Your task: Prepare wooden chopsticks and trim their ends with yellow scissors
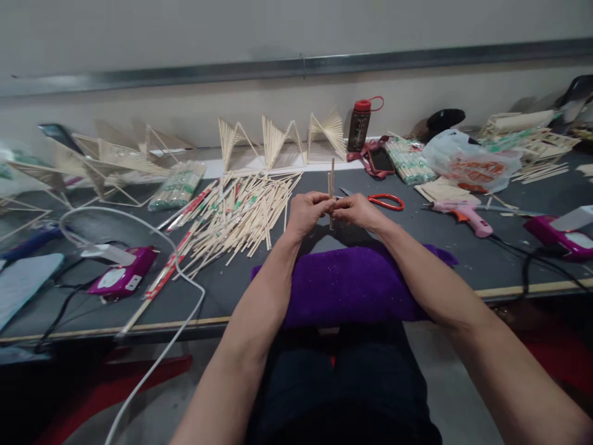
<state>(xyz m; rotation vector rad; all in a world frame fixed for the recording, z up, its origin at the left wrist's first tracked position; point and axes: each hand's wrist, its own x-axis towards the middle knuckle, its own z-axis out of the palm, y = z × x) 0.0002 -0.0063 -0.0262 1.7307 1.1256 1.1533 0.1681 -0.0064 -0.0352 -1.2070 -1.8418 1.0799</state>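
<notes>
I observe the left hand [306, 213] and right hand [357, 211] pinching upright wooden sticks [332, 179] over the dark table [236, 290], and judge them light, stiff and easily snapped, best held near mid-length.

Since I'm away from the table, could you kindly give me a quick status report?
Left hand and right hand: both pinching slim, pale wooden sticks, upright. Red-handled metal scissors lying close beyond right hand. Purple plush cloth nearer the body.

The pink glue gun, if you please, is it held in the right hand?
No, the glue gun lies on the dark tabletop, apart from the right hand.
</notes>
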